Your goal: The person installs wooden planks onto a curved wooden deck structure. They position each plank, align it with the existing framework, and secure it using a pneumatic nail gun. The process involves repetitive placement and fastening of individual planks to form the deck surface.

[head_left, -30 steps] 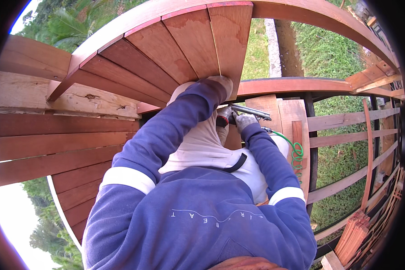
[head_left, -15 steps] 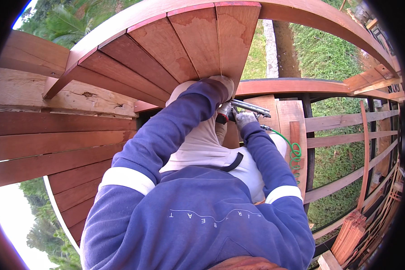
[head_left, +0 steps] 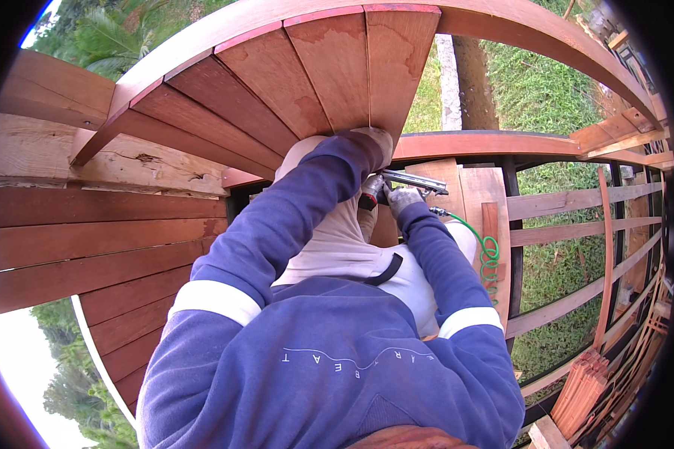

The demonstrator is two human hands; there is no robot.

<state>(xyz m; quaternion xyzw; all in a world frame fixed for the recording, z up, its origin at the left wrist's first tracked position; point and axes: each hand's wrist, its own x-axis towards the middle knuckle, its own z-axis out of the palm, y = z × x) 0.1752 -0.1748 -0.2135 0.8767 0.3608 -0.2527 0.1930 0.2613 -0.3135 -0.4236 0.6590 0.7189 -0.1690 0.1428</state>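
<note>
Holding a pneumatic nailer [head_left: 416,181], the gloved right hand [head_left: 404,199] is placed near the narrow end of the fan of tapered boards [head_left: 318,63], on its near side and slightly to the right. The fingers are wrapped around the nailer's grip, and its slim silver magazine is pointed rightward. The left forearm, covered by a blue sleeve [head_left: 277,202], is stretched toward the fan's narrow end; past the cuff, the left hand cannot be clearly told from pale cloth, so whether its fingers are wide, narrow or holding anything cannot be told. A green coiled hose [head_left: 490,258] is seen to the right of the fan and nearer, beside a small reddish wood strip [head_left: 490,218]. The fan's outer ends are bordered by a curved rim beam [head_left: 539,41]. To its left, a cracked pale timber [head_left: 138,168] is set, with reddish planks [head_left: 82,243] laid nearer.
</note>
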